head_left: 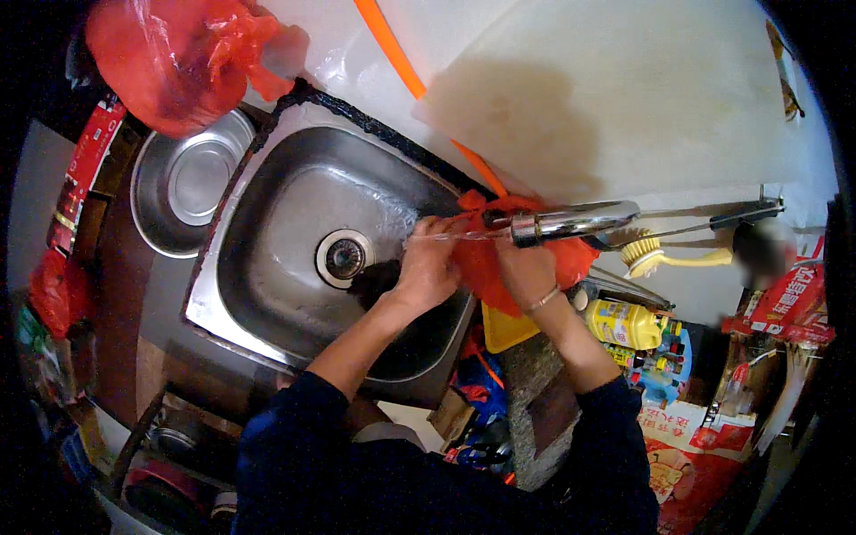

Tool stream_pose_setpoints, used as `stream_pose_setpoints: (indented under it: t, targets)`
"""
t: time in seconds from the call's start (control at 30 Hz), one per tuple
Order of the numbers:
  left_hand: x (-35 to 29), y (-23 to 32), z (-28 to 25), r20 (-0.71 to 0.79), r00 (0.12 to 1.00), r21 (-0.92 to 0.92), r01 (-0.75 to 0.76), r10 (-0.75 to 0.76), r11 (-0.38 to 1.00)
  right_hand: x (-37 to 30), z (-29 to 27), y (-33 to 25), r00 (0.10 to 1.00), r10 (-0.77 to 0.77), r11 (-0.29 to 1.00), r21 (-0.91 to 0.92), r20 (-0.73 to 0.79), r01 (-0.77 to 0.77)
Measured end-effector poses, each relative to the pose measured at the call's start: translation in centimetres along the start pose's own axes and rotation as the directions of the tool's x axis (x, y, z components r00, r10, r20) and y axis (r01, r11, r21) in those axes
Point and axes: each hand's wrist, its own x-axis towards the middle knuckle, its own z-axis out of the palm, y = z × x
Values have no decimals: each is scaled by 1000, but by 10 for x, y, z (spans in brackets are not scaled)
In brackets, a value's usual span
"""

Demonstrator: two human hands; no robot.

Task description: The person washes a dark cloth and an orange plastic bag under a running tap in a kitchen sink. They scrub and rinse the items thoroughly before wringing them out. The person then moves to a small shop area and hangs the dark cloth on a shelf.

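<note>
Head view: both hands meet at the right rim of the stainless steel sink basin (267,259), under the chrome faucet spout (571,223). Thin water stream runs from spout toward left hand (428,267). Left hand curled, fingers pinching the edge of the crumpled red plastic bag (486,259), which sits at sink rim between the hands, right below the spout. Right hand (526,267) fingers closed on same bag from the right side; pale bracelet (542,300) on that wrist. Round metal drain (343,257) just left of left hand, dark object beside it, unclear what. Round steel bowl (187,183) on counter left of sink, second red plastic bag (178,53) above it. Yellow dish brush (651,254) and yellow bottle (624,323) right of hands. Orange strip (388,45) lies across white countertop (624,98).
</note>
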Motion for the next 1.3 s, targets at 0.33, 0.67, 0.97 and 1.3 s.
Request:
stream_pose_setpoints:
  t: [0.33,0.67,0.97,1.3]
  targets:
    - [18,6,26,273,937,110,-253,216,961,-35,3,21,971,-148,986,47,-189,159]
    - [35,-4,22,436,866,142,-335,245,932,-39,9,40,979,-115,991,50,-170,125]
    - [28,-14,42,644,745,58,-275,175,960,-20,17,37,970,-228,953,187,-80,239]
    - [38,9,39,651,759,358,-335,24,872,-37,34,62,942,-313,928,-170,123,330]
